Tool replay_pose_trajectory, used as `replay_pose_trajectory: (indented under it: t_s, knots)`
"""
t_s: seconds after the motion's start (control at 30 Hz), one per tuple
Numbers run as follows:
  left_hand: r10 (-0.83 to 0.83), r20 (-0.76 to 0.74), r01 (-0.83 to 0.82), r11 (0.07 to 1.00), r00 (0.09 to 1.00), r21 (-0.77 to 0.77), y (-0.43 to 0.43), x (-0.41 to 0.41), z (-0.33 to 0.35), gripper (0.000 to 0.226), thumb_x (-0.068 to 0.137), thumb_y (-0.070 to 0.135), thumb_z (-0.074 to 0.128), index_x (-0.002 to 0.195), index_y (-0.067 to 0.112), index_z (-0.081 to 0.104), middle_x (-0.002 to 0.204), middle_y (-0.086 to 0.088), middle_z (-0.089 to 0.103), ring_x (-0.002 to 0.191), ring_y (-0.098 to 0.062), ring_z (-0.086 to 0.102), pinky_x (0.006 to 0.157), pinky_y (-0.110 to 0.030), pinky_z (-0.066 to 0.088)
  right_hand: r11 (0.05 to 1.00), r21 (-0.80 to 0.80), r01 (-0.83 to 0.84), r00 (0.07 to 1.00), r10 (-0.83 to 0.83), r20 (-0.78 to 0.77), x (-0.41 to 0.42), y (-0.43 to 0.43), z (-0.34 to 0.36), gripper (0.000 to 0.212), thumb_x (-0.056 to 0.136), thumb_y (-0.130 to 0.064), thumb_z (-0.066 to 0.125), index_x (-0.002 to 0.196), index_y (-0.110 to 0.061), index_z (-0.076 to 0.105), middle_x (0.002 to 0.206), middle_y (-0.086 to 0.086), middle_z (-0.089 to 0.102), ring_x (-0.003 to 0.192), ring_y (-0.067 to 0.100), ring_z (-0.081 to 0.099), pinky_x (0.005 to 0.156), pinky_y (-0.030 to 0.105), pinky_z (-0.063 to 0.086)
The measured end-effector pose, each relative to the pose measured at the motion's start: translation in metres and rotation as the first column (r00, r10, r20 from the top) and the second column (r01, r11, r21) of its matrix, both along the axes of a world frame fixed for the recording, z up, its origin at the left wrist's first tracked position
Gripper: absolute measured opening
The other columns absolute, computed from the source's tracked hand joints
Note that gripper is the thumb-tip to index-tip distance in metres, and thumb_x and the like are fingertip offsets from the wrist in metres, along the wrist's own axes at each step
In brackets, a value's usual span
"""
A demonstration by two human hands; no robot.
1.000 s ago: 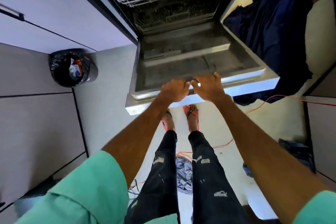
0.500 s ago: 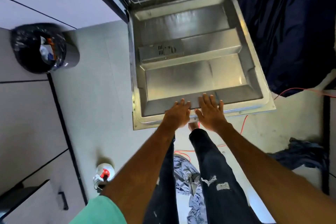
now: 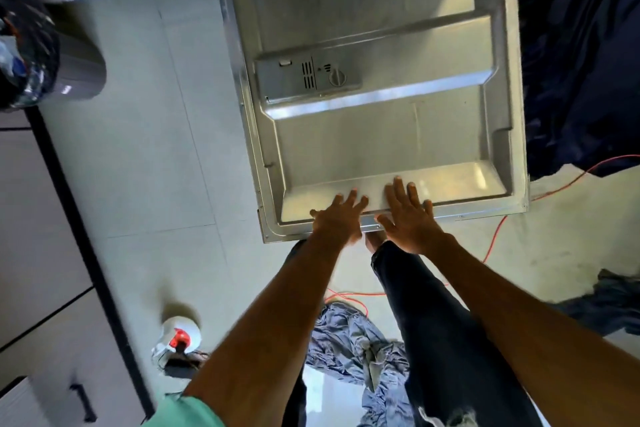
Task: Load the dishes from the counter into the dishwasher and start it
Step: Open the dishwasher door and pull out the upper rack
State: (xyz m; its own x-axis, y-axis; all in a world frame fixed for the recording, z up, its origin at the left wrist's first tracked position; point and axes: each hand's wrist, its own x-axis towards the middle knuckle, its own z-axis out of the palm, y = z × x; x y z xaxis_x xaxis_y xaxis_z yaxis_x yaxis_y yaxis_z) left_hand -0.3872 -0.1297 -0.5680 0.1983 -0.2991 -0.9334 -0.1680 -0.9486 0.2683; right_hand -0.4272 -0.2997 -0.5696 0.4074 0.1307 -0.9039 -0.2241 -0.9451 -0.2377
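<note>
The dishwasher door lies folded down flat, its steel inner face up, filling the upper middle of the view. A grey detergent dispenser sits on its left half. My left hand and my right hand rest side by side, palms down with fingers straight, on the door's near edge. The racks and the dishes are out of view.
A bin with a black liner stands at the left by grey cabinets. A white bottle with a red cap and crumpled jeans lie on the floor. Dark blue cloth and an orange cable are at the right.
The door went from half lowered to fully down, and my hands went from gripping its top edge to lying flat on it. The view tilted down, so the racks left the frame.
</note>
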Motion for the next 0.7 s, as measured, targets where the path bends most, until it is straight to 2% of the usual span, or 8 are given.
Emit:
replay_pose_trajectory:
  t_s: [0.17, 0.33, 0.47, 0.57, 0.63, 0.7]
  knots:
    - [-0.045, -0.030, 0.045, 0.999, 0.999, 0.012, -0.001, 0.004, -0.026, 0.079, 0.101, 0.029, 0.055, 0.159, 0.039, 0.004, 0.168, 0.010, -0.013, 0.156, -0.026, 0.004, 0.112, -0.074, 0.021, 0.998, 0.038, -0.046, 0.996, 0.048, -0.071, 0.015, -0.009, -0.027, 0.075, 0.105, -0.056, 0.025, 0.161, -0.015, -0.003, 0.167, 0.007, -0.018, 0.155, 0.033, -0.009, 0.122, 0.061, 0.011]
    - [-0.137, -0.055, 0.140, 0.989, 0.989, 0.053, -0.009, 0.018, -0.042, 0.072, 0.102, 0.033, 0.048, 0.159, 0.039, 0.006, 0.169, 0.007, -0.010, 0.154, -0.028, 0.012, 0.110, -0.079, 0.014, 0.994, 0.050, -0.096, 0.988, 0.101, -0.119, 0.034, -0.014, -0.045, 0.073, 0.105, -0.057, 0.023, 0.160, -0.013, 0.005, 0.169, 0.009, -0.009, 0.155, 0.034, -0.001, 0.120, 0.062, 0.011]
    - [-0.226, -0.073, 0.230, 0.972, 0.971, 0.053, -0.006, 0.017, -0.048, 0.079, 0.101, 0.033, 0.050, 0.159, 0.038, -0.003, 0.168, 0.006, -0.016, 0.155, -0.028, 0.004, 0.111, -0.079, 0.009, 0.989, -0.008, -0.149, 0.987, 0.148, -0.060, 0.027, -0.006, -0.057, 0.081, 0.101, -0.063, 0.026, 0.158, -0.009, 0.009, 0.168, 0.015, -0.003, 0.152, 0.039, 0.007, 0.119, 0.060, 0.016]
    - [-0.232, -0.027, 0.233, 0.972, 0.972, 0.028, 0.002, 0.015, -0.047, 0.080, 0.101, 0.028, 0.051, 0.160, 0.038, -0.002, 0.168, 0.007, -0.015, 0.155, -0.027, 0.008, 0.114, -0.074, 0.014, 0.987, -0.028, -0.156, 0.988, 0.156, -0.011, 0.016, -0.003, -0.059, 0.084, 0.099, -0.065, 0.030, 0.157, -0.008, 0.009, 0.167, 0.016, -0.003, 0.152, 0.040, 0.008, 0.118, 0.060, 0.017]
    - [-0.209, 0.035, 0.208, 0.978, 0.977, 0.016, 0.005, 0.013, -0.040, 0.077, 0.099, 0.026, 0.054, 0.160, 0.034, 0.007, 0.169, 0.003, -0.002, 0.151, -0.027, 0.021, 0.115, -0.066, 0.025, 0.993, -0.022, -0.119, 0.993, 0.119, 0.020, 0.017, -0.005, -0.051, 0.081, 0.100, -0.060, 0.035, 0.157, -0.008, 0.012, 0.168, 0.015, 0.000, 0.151, 0.037, 0.011, 0.118, 0.060, 0.020]
    - [-0.117, 0.122, 0.115, 0.993, 0.986, 0.021, 0.008, 0.009, -0.025, 0.065, 0.096, 0.021, 0.055, 0.155, 0.023, 0.027, 0.160, -0.005, 0.029, 0.136, -0.028, 0.046, 0.106, -0.052, 0.043, 0.999, -0.001, -0.043, 0.999, 0.043, 0.026, 0.018, -0.005, -0.035, 0.077, 0.102, -0.053, 0.040, 0.157, -0.007, 0.013, 0.168, 0.012, 0.005, 0.152, 0.031, 0.014, 0.119, 0.057, 0.022]
